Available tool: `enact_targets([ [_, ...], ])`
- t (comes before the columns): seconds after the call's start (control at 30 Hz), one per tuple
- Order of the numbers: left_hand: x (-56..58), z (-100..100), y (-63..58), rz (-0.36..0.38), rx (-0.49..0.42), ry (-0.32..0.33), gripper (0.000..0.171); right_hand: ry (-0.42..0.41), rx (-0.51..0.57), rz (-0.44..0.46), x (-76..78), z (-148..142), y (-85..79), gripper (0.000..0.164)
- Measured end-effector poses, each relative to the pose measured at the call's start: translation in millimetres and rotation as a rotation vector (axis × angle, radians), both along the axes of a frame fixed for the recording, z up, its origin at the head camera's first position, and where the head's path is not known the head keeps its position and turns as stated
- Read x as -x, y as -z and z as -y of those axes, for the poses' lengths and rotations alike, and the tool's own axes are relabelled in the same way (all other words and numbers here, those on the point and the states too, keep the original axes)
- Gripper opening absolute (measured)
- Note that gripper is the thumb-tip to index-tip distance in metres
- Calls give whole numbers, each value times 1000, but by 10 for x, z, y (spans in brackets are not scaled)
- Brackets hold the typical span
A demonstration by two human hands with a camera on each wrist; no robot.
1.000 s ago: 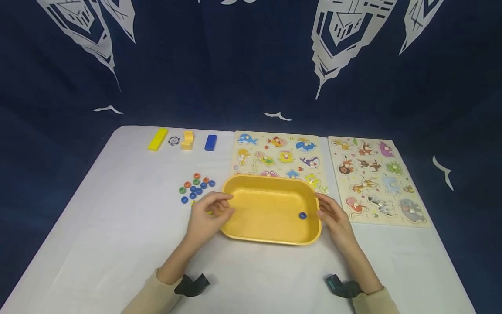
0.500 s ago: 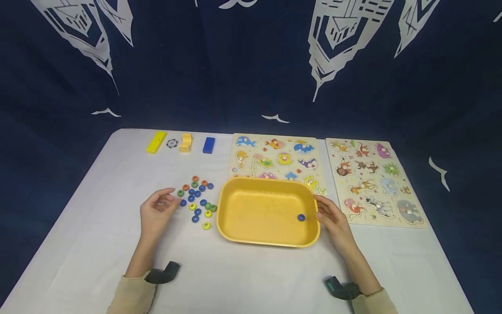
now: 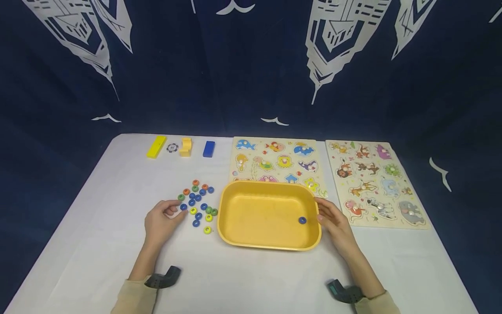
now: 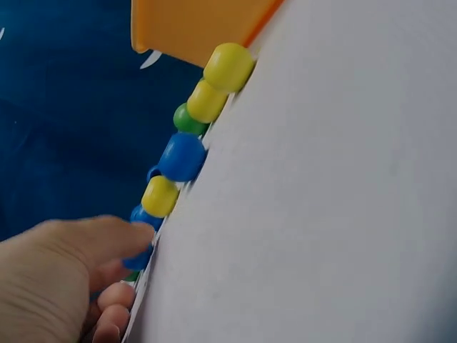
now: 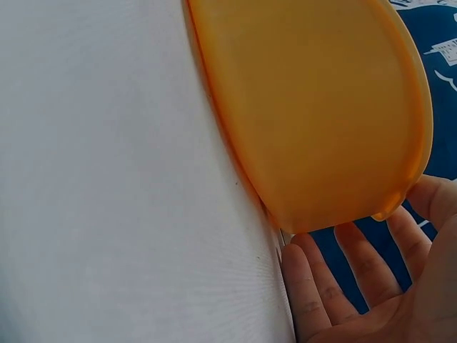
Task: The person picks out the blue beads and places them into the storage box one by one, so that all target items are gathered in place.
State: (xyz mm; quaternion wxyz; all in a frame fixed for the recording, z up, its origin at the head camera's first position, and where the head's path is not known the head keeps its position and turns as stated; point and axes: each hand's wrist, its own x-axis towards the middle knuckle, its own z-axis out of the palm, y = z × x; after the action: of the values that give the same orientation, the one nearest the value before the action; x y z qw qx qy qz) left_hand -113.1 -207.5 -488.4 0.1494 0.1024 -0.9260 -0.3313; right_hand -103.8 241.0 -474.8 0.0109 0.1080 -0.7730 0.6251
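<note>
My left hand (image 3: 162,222) is at the left edge of a cluster of small round beads, its thumb and index finger pinching a blue bead (image 3: 183,207). In the left wrist view the thumb partly covers that bead, beside yellow beads (image 4: 228,68) and a green bead (image 4: 190,120). A yellow plastic tray (image 3: 235,242) stands right of the cluster. One blue bead (image 3: 302,220) lies inside it, near the right end. My right hand (image 3: 338,226) touches the tray's right end, with relaxed, spread fingers against the outer wall and the thumb at the rim.
Behind the tray lies a sea-animal puzzle board (image 3: 274,159), partly covered by it. Another animal puzzle board (image 3: 372,185) lies to the right. Along the back left are a yellow block (image 3: 156,147), a round chip (image 3: 172,148), an orange-yellow block (image 3: 186,147) and a blue block (image 3: 209,149).
My left hand has moved left from the tray's left end to the beads and now pinches a blue one. The right hand has stayed at the tray.
</note>
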Motion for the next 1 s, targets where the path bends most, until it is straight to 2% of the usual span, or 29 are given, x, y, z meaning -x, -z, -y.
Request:
enact_targets([
  [0.13,-6,-41,-5,-19,35,6,28,8,-4,7,-20,-14,-3,40],
  [0.2,-9,-54,-17,-31,5,-5,25,11,-2,11,-26,-19,5,40],
  [0.3,-17,-100,-75,-56,-112,-21,24,12,5,21,-30,-22,18,39],
  [0.37,-25,-179,-151,-83,-207,8,24,8,9,23,-29,-19,20,39],
  [0.43,-32,-323,-301,-108,-285,88,26,7,11,22,-25,-18,16,40],
  [0.53,-20,-640,-563,-118,-374,282,26,11,8,16,-16,-17,5,40],
  [0.6,5,-896,-728,-90,-421,418,25,14,6,15,-9,-19,0,40],
  [0.7,60,-1302,-845,0,-491,579,22,13,10,20,0,-17,-3,40],
  [0.77,103,-1564,-843,65,-497,646,21,6,22,26,5,-11,-2,41],
  [0.83,154,-1803,-782,121,-508,688,20,3,30,30,8,-3,-1,41],
  [1.0,248,-2231,-550,212,-472,735,18,23,38,37,9,15,-12,40],
])
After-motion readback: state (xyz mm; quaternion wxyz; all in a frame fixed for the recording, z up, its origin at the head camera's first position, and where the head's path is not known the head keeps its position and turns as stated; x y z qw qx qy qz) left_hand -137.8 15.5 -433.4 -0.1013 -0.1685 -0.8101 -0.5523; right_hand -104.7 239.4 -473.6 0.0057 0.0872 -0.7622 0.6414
